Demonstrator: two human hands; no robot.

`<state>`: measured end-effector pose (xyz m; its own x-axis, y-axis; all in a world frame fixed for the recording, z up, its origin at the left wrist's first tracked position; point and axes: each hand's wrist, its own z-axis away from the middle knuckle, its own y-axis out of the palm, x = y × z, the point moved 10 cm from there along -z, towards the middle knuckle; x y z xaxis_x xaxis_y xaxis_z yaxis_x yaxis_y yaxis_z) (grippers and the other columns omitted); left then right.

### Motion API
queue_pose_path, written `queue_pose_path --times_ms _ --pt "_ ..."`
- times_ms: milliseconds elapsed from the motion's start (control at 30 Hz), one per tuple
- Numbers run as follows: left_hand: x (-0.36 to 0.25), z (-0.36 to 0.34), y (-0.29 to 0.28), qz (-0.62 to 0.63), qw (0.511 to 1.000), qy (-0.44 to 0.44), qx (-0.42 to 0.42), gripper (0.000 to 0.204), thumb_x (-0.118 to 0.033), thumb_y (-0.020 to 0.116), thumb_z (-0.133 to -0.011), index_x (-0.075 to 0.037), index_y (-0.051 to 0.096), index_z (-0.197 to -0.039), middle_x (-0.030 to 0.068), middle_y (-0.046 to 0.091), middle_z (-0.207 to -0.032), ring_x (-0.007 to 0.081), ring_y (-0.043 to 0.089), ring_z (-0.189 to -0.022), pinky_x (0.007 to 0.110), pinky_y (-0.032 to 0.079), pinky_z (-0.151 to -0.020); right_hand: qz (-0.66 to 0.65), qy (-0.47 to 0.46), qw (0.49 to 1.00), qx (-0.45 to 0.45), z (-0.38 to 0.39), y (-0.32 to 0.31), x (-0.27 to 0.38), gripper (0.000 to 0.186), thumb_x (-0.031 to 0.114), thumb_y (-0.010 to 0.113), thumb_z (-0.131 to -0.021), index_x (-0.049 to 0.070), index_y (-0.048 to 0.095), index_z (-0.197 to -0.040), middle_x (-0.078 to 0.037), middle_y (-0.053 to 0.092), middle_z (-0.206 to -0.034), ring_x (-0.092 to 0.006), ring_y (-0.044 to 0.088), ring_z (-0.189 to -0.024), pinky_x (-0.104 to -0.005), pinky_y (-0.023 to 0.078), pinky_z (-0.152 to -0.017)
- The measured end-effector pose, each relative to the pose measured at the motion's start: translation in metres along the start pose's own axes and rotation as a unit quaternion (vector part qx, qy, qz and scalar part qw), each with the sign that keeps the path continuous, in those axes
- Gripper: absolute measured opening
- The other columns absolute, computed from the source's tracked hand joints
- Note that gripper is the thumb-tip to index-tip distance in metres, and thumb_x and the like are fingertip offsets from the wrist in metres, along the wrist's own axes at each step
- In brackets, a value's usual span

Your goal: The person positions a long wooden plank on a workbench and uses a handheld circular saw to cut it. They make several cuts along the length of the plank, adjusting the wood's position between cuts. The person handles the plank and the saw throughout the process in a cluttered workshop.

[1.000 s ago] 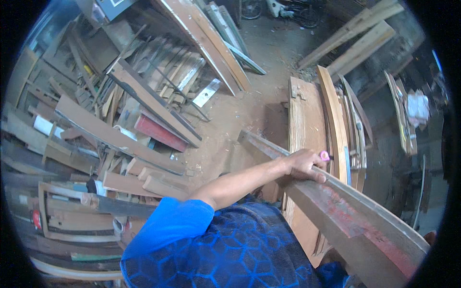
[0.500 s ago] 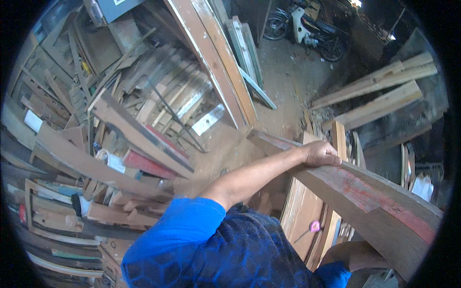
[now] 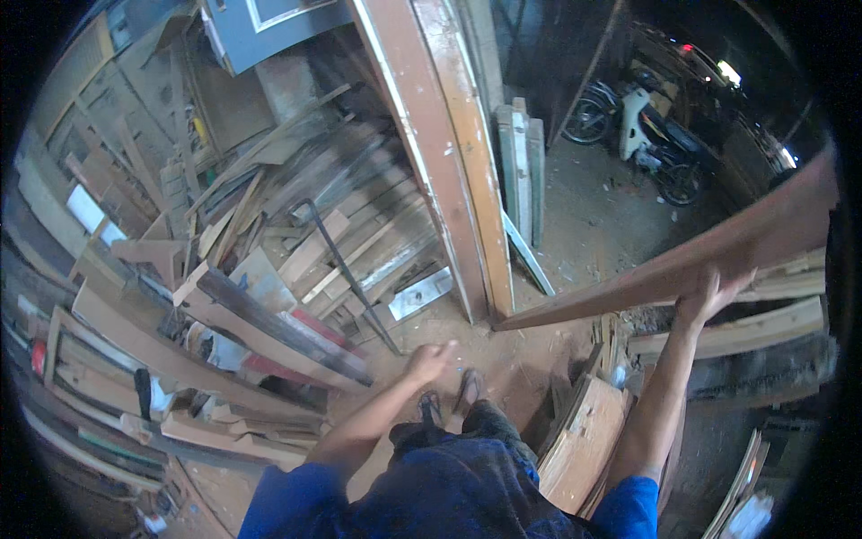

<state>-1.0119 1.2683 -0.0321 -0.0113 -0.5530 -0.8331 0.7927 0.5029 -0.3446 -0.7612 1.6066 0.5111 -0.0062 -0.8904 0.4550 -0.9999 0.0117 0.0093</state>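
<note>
Up and to the right of the person's body, the right hand [image 3: 714,292] bears against the lower side of a long board [image 3: 669,274], its fingers seeming spread; whether they wrap round the far side cannot be told. From that hold the board slopes down to the left, its low end apparently on the floor [image 3: 507,364], just beside the feet of two tall leaning boards [image 3: 424,117]. Its other end rises past the hand toward the rim of the view.

What has changed is how the hands share the load. Half a second ago the left hand [image 3: 429,361] was clamped over the timber's upper edge; now it is off the wood, well to the left of the right hand's hold, with nothing visible in it. Its fingers look partly curled, though blur hides how far they close. The board has also swung away from the body, off its line over the stack of panels [image 3: 584,431] below and left of the hold. For the handling, this probably means that the floor bears part of the weight and one hand alone steadies the raised part.
</note>
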Motion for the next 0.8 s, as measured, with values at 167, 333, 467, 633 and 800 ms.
queue_pose_path --times_ms 167,333,467,633,800 --pt "0.138 0.054 -0.112 -0.107 0.979 -0.057 -0.163 0.06 -0.057 0.059 -0.101 0.002 0.074 -0.097 0.0257 0.074 -0.098 0.0389 0.074 -0.095 0.049 0.054 -0.082 -0.045 0.07 0.995 0.058 -0.047 0.171 -0.082 0.11 0.027 0.095 -0.081 -0.003 0.025 -0.161 -0.025 0.052 -0.142 -0.0314 0.059 -0.126 -0.0415 0.045 -0.111" --pt "0.235 0.118 -0.132 0.153 0.926 -0.226 -0.261 0.042 -0.042 0.068 -0.101 -0.002 0.07 -0.113 0.0148 0.074 -0.103 0.0286 0.071 -0.085 0.038 0.056 -0.071 -0.054 0.027 0.996 0.062 -0.078 0.318 -0.153 0.12 0.043 0.099 -0.072 -0.01 0.031 -0.156 -0.028 0.048 -0.149 -0.0338 0.052 -0.136 -0.0413 0.04 -0.117" --pt "0.253 0.141 -0.09 0.337 0.826 -0.308 -0.331 0.052 -0.049 0.065 -0.102 0.0 0.065 -0.121 0.0163 0.076 -0.105 0.0233 0.073 -0.082 0.036 0.056 -0.064 -0.022 0.039 0.995 0.094 -0.066 0.449 -0.171 0.127 0.055 0.097 -0.066 -0.012 0.035 -0.154 -0.033 0.047 -0.151 -0.0434 0.046 -0.143 -0.0483 0.036 -0.121" --pt "0.26 0.132 -0.02 0.472 0.783 -0.228 -0.336 0.048 -0.045 0.064 -0.104 0.0 0.065 -0.124 0.0161 0.076 -0.106 0.023 0.074 -0.078 0.035 0.057 -0.063 0.039 0.05 0.988 0.144 -0.025 0.593 -0.164 0.127 0.055 0.096 -0.063 -0.009 0.037 -0.155 -0.039 0.054 -0.139 -0.0513 0.052 -0.132 -0.0525 0.041 -0.115" --pt "0.22 0.141 0.048 0.385 0.785 -0.363 -0.321 0.045 -0.043 0.063 -0.104 -0.003 0.066 -0.126 0.0153 0.077 -0.107 0.0238 0.076 -0.091 0.036 0.057 -0.07 0.051 0.094 0.965 0.238 0.031 0.698 -0.152 0.132 0.062 0.094 -0.063 -0.008 0.033 -0.156 -0.037 0.053 -0.139 -0.0498 0.052 -0.132 -0.0536 0.041 -0.115"
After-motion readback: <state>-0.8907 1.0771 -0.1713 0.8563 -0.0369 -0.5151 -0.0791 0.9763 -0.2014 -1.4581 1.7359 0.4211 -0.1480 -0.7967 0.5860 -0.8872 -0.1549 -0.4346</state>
